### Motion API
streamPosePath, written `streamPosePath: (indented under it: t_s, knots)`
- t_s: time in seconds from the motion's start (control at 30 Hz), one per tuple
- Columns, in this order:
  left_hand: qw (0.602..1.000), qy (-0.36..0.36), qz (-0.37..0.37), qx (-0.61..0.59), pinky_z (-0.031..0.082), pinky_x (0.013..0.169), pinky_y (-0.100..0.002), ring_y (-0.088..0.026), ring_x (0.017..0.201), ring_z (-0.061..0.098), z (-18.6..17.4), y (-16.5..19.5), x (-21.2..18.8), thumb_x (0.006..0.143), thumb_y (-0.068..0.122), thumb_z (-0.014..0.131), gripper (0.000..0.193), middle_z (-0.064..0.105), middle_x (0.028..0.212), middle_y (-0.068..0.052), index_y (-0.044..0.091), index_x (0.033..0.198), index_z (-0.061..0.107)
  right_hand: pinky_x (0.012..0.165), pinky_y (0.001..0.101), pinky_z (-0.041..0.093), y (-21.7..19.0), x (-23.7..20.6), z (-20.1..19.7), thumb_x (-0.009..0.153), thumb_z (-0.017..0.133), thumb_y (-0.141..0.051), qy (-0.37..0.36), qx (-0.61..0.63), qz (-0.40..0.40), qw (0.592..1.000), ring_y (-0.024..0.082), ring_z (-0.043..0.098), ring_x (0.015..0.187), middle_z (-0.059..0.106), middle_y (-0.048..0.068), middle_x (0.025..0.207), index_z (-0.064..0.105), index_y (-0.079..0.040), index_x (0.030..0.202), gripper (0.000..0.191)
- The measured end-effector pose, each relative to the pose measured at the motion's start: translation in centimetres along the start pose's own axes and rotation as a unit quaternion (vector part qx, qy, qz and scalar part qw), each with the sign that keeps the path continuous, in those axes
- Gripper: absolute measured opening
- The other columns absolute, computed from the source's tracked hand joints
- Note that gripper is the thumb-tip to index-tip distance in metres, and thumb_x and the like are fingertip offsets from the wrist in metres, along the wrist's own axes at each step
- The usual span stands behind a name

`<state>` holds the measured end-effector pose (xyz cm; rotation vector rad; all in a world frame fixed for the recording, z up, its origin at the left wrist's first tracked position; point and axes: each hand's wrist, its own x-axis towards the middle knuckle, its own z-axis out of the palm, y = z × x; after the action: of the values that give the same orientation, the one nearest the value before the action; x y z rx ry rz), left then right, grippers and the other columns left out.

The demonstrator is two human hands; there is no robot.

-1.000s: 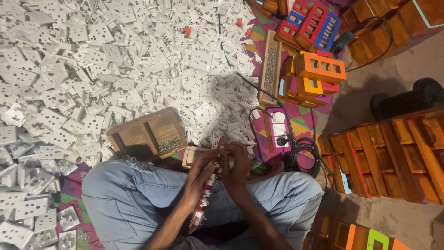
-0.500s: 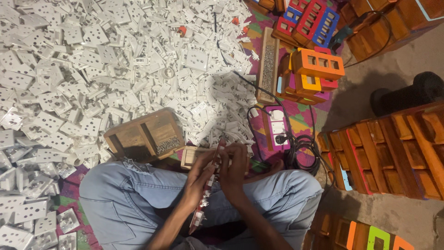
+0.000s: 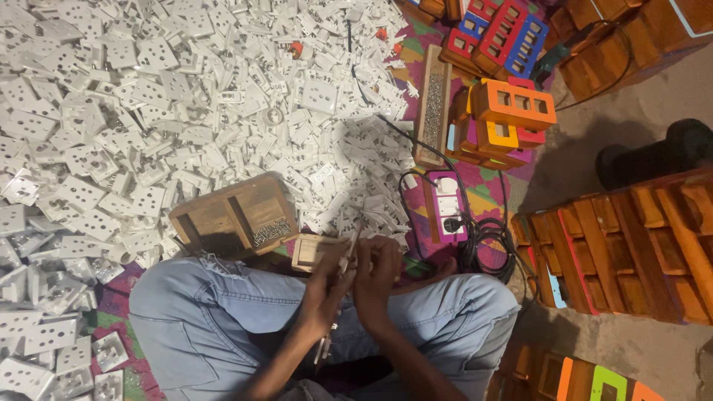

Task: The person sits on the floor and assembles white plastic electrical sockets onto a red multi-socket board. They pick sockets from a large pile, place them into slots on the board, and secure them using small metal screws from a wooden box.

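The person sits cross-legged on a patterned mat, both hands together over the lap. The left hand (image 3: 327,286) is curled, its fingers pinching a small white part (image 3: 349,256) that sticks up between the two hands; it looks like a thin plastic strip, though the view is too small to be sure. The right hand (image 3: 379,278) is also curled and pressed close against the left, its fingertips touching the same part.

Just beyond the hands lies a small wooden block (image 3: 312,251), and left of it a wooden tray (image 3: 234,217) with two compartments; one holds small metal bits. A large heap of white socket plates (image 3: 148,111) covers the floor ahead and to the left. To the right lie a pink extension board (image 3: 445,208) with a black cable (image 3: 483,241), and stacked coloured frames (image 3: 512,104). Wooden crates (image 3: 639,245) stand at far right.
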<state>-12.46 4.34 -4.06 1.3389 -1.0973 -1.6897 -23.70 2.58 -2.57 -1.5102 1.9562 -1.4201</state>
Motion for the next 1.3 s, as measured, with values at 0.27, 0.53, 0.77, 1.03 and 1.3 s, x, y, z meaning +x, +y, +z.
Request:
streamPosePath:
  t_s: [0.27, 0.53, 0.77, 1.03, 1.3]
  knots:
    - [0.928, 0.016, 0.331, 0.168, 0.039, 0.116, -0.049, -0.047, 0.149, 0.039, -0.6, 1.5, -1.1, 0.093, 0.006, 0.067, 0.058, 0.04, 0.161, -0.025, 0.004, 0.148, 0.048, 0.068, 0.028, 0.045, 1.3, -1.0, -1.4, 0.102, 0.057, -0.028, -0.073, 0.327, 0.35, 0.875, 0.01, 0.056, 0.079, 0.065, 0.001, 0.091, 0.065, -0.005, 0.105, 0.025]
    - [0.93, -0.033, 0.316, 0.187, 0.044, 0.112, -0.047, -0.047, 0.144, 0.044, 0.4, 0.8, -1.0, 0.089, 0.006, 0.07, 0.062, 0.038, 0.162, -0.024, 0.007, 0.146, 0.047, 0.061, 0.0256, 0.046, 1.3, -1.1, -3.0, 0.107, 0.051, -0.024, -0.063, 0.175, 0.183, 0.966, 0.008, 0.053, 0.071, 0.058, 0.003, 0.083, 0.056, -0.005, 0.098, 0.022]
    - [0.923, -0.023, 0.34, 0.179, 0.043, 0.113, -0.049, -0.047, 0.145, 0.044, 0.2, 1.3, -1.3, 0.092, 0.006, 0.065, 0.058, 0.04, 0.161, -0.025, 0.005, 0.147, 0.046, 0.059, 0.027, 0.046, 0.5, -1.0, -2.3, 0.108, 0.051, -0.025, -0.028, 0.192, 0.224, 0.955, 0.009, 0.053, 0.068, 0.056, 0.004, 0.081, 0.054, -0.005, 0.096, 0.024]
    - [0.996, -0.053, -0.019, -0.069, 0.048, 0.09, -0.046, -0.043, 0.111, 0.059, 0.3, -0.6, -0.5, 0.105, 0.011, 0.057, 0.053, 0.061, 0.128, -0.03, 0.007, 0.157, 0.05, 0.095, 0.0276, 0.051, 1.7, -0.8, -2.9, 0.107, 0.06, -0.008, -0.088, 0.249, 0.064, 0.962, 0.015, 0.061, 0.11, 0.06, 0.007, 0.119, 0.06, -0.003, 0.12, 0.014]
    - [0.936, -0.102, 0.085, -0.325, 0.055, 0.098, -0.038, -0.025, 0.124, 0.062, -1.1, -0.8, 0.3, 0.103, 0.012, 0.05, 0.05, 0.056, 0.144, -0.016, 0.001, 0.151, 0.041, 0.09, 0.0273, 0.057, -1.5, 0.4, -3.3, 0.101, 0.067, -0.003, -0.147, 0.133, -0.016, 0.98, 0.015, 0.064, 0.11, 0.059, 0.009, 0.125, 0.067, -0.002, 0.118, 0.017]
